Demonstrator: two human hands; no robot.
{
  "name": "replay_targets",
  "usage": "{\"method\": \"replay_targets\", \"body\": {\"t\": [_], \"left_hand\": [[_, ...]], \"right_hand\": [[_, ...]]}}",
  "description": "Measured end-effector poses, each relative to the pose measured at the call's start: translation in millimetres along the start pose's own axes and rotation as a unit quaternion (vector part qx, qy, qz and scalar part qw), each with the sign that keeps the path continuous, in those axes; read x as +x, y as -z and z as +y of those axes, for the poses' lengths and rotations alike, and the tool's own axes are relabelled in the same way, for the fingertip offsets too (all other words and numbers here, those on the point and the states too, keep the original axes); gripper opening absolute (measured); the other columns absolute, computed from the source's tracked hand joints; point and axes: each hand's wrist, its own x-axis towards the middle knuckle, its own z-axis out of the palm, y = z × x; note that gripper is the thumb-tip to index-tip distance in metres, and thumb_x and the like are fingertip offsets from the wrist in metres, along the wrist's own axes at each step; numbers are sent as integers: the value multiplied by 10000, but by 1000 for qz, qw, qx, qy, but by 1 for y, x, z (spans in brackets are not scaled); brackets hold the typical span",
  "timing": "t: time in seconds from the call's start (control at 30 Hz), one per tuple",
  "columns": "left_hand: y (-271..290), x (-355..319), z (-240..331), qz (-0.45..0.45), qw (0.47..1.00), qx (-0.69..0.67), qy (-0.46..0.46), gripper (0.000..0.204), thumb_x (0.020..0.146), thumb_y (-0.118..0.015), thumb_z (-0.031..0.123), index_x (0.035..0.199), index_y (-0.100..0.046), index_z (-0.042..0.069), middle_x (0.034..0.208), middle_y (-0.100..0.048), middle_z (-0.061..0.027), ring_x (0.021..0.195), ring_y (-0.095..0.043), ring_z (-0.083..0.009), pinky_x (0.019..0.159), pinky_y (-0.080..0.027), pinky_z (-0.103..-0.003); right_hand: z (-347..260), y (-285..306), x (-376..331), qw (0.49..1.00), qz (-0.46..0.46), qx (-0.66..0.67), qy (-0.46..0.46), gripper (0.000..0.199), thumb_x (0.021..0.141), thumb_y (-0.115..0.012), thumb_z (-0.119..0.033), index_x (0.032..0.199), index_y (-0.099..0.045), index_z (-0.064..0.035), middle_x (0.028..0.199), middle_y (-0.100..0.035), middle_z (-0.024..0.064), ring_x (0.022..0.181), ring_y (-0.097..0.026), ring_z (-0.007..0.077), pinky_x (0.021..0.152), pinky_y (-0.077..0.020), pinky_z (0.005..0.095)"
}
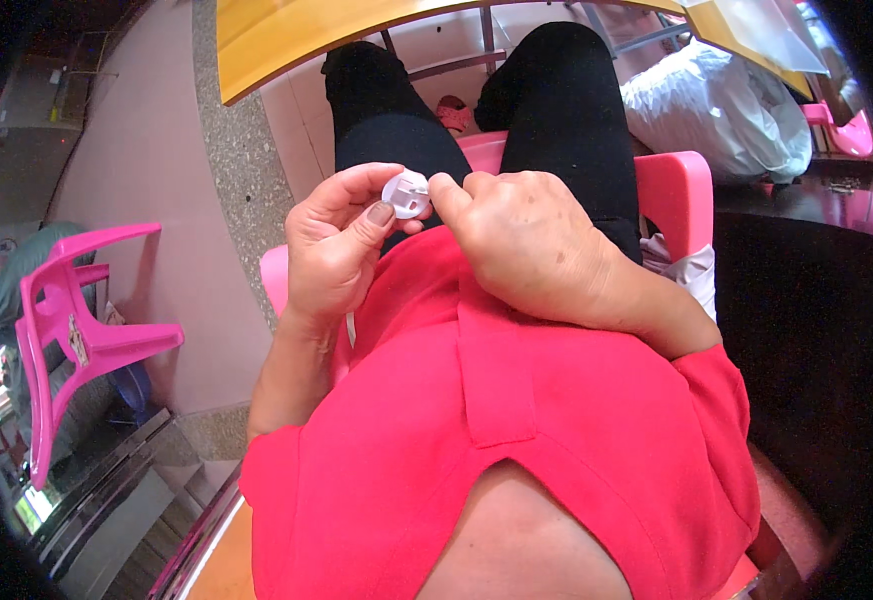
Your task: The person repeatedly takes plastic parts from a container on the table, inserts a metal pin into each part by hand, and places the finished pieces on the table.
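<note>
Red shirt [387, 430] is nearest the camera, filling the lower middle. White disc [403, 208] sits beyond it, held up over the left thigh, clear of the table [297, 45]. Left hand [342, 235] grips it by the rim, thumb on the near side, fingers behind. Right hand [532, 235] is curled, a fingertip at the disc's right edge; whether it pinches a smaller bit there is hidden.

Handling, my read: moulded plastic, light, stiff, a bit slick. Raised detail on its face looks thin, so likely the fragile spot. Best hold: rim, opposite sides, no squeezing on the raised part. Small recess in that face; contents too small to make out.

Containers: white bag [722, 115], upper right, bulging; contents not readable through the film.
</note>
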Motion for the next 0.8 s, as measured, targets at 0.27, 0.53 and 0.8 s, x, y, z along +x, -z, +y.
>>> {"method": "replay_targets", "body": {"t": [0.27, 0.53, 0.8], "left_hand": [[-6, -5, -1, 17, 996, 89, -6, 258, 874, -582, -27, 1127, -565, -78, 1025, -643, -156, 888, -648, -192, 813, -548, -307], [-4, 0, 0, 15, 1000, -7, -13, 271, 872, -589, -13, 1134, -553, -70, 1040, -634, -166, 900, -646, -228, 803, -551, -334], [0, 2, 3, 20, 999, -21, -23, 319, 869, -589, -5, 1180, -534, -49, 1058, -626, -165, 924, -639, -236, 788, -548, -341]], "right_hand": [[-6, 0, 3, 989, -23, -136, 46, 178, 838, -529, -121, 918, -549, 36, 706, -612, 144, 629, -656, 231, 495, -502, 310], [6, 3, 4, 999, -11, -14, 39, 202, 788, -557, -56, 955, -537, 55, 724, -620, 199, 628, -644, 313, 527, -507, 366], [8, -17, -2, 964, 50, 259, -25, 167, 834, -500, 38, 994, -550, 49, 692, -578, 238, 632, -632, 348, 536, -475, 375]]}}
